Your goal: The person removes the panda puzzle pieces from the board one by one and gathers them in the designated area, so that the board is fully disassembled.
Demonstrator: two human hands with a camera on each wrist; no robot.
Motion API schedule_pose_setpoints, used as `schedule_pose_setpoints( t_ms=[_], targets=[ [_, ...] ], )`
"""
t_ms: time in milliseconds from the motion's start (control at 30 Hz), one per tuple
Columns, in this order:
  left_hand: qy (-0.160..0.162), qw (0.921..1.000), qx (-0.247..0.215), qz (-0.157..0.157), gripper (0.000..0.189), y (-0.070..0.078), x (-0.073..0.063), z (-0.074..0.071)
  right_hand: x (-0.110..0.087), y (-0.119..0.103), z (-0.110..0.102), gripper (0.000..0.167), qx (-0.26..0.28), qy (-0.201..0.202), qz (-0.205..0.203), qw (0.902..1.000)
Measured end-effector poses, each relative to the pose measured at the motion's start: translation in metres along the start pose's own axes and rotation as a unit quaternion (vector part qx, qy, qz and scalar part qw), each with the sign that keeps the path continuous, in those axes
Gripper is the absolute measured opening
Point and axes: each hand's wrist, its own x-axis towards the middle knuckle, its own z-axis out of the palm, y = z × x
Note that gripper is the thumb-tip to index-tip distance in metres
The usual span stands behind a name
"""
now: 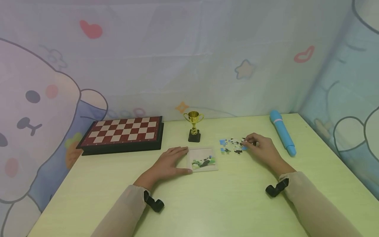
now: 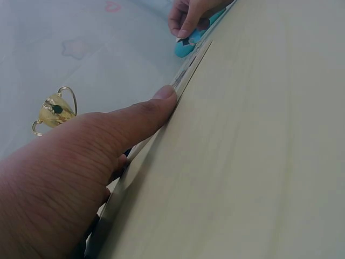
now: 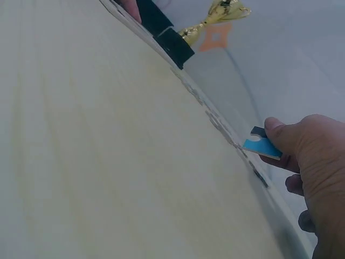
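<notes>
Jigsaw tray [image 1: 199, 153], part-filled with a panda picture, should be light and stiff; your left hand [image 1: 167, 166], thumb and fingers apart, touches its left side. Just right lie loose jigsaw pieces [image 1: 234, 142], probably thin and easily scattered: take each by its edges. Your right hand [image 1: 262, 149] pinches a blue jigsaw piece [image 3: 264, 147], crowded by the loose ones. Around stand a chessboard [image 1: 124, 133], far left, a gold trophy [image 1: 193, 126] behind the tray, and a blue stick [image 1: 282, 131], perhaps a pen, right.

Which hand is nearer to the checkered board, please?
The left hand. It is near the front right corner of the checkered board; the right hand is much farther right, pinching a puzzle piece.
</notes>
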Motion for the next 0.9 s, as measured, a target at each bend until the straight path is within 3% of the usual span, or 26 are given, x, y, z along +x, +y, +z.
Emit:
schedule_pose_setpoints(
  t_ms=[233,500,900],
  targets=[
    [0.001,1.0000,-0.001,0.004,0.095,0.001,0.000,-0.001,-0.005,0.014,-0.013,0.016,-0.007,-0.002,0.008,0.9999],
    [0.003,1.0000,-0.004,0.006,0.094,0.002,0.000,-0.002,-0.004,0.024,-0.010,0.018,-0.016,-0.021,0.006,0.9996],
    [0.002,0.9999,-0.009,0.007,0.094,0.002,-0.001,-0.002,-0.003,0.021,-0.012,0.018,-0.049,-0.064,-0.002,0.9967]
  ],
)
